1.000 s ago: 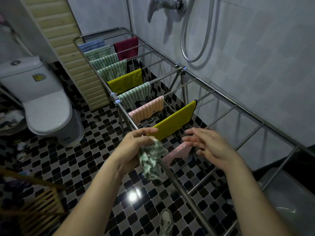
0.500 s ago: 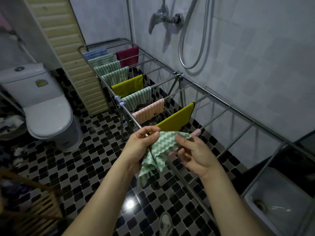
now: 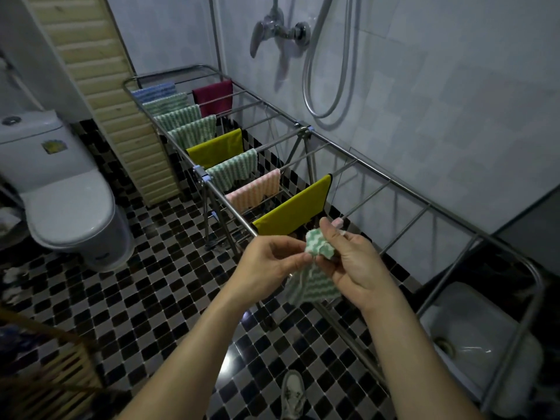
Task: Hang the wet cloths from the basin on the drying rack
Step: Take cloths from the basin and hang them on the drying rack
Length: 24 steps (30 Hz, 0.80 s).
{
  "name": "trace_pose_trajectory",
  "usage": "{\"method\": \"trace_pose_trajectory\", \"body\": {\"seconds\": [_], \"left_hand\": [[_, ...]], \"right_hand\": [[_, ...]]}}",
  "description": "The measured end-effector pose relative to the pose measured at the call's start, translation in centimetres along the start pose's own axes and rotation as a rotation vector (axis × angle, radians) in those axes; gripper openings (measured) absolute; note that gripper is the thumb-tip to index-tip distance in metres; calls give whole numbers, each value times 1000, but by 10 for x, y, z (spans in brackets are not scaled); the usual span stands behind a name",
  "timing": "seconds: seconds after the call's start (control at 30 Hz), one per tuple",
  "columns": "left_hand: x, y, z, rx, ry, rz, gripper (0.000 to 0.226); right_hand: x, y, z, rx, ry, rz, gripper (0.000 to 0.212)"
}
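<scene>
The step in hand looks like opening out a green cloth point(image 3: 313, 287) before it goes on the rack point(image 3: 394, 189). The cloth is held in the air between both hands, above the rack's near rail and just in front of the nearest yellow cloth point(image 3: 294, 212). The right hand point(image 3: 353, 268) grips its crumpled top, with the thumb laid over a folded corner. The left hand point(image 3: 271, 263) is curled, and its thumb and forefinger appear to pinch the cloth's edge beside it, though the exact contact is hard to see. The two hands are nearly touching, so the cloth is bunched rather than spread. Its long axis runs roughly up and down: the gathered end points up at the fingers and the loose end hangs down toward the floor, leaning a little to the right. A corner of a pink cloth point(image 3: 337, 221) shows behind the right thumb, apparently on the rung next to the yellow one. The next move probably calls for drawing the hands apart along the top edge to flatten the cloth. It could then be laid over a bare rung point(image 3: 406, 230) farther right, with the long axis across the rung so the two halves hang evenly. The basin point(image 3: 472, 338) sits low on the right under the rack's end.
</scene>
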<state>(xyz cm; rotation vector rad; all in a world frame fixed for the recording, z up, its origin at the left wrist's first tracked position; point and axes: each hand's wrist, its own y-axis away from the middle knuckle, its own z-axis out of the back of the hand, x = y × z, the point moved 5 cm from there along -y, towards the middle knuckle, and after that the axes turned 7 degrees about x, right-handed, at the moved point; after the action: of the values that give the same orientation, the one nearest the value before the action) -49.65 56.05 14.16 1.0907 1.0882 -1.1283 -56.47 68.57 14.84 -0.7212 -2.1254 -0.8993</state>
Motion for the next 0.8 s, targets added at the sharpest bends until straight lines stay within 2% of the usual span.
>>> {"method": "trace_pose_trajectory", "body": {"seconds": [0.1, 0.17, 0.23, 0.3, 0.43, 0.57, 0.6, 0.7, 0.8], "left_hand": [[3, -2, -1, -37, 63, 19, 15], [3, -6, -4, -46, 233, 54, 19], [1, -10, -8, -105, 457, 114, 22], [-3, -15, -13, -139, 527, 138, 20], [-8, -28, -19, -116, 174, 120, 17], [-1, -40, -17, -245, -241, 118, 6], [1, -44, -19, -285, -295, 110, 3], [0, -44, -21, -390, -460, 31, 13], [-17, -44, -30, -471, -719, -172, 20]], "right_hand": [[10, 0, 4, 87, 82, 3, 44], [19, 0, 11, 153, 160, -13, 42], [29, -3, 23, 172, 263, 1, 30], [39, -7, 34, 124, 377, 45, 12], [56, -20, 49, 130, 601, 52, 12], [74, -35, 72, 91, 772, 91, 11], [80, -40, 80, 96, 791, 103, 11], [87, -52, 93, 108, 739, 139, 20], [91, -66, 110, 99, 703, 171, 26]]}}
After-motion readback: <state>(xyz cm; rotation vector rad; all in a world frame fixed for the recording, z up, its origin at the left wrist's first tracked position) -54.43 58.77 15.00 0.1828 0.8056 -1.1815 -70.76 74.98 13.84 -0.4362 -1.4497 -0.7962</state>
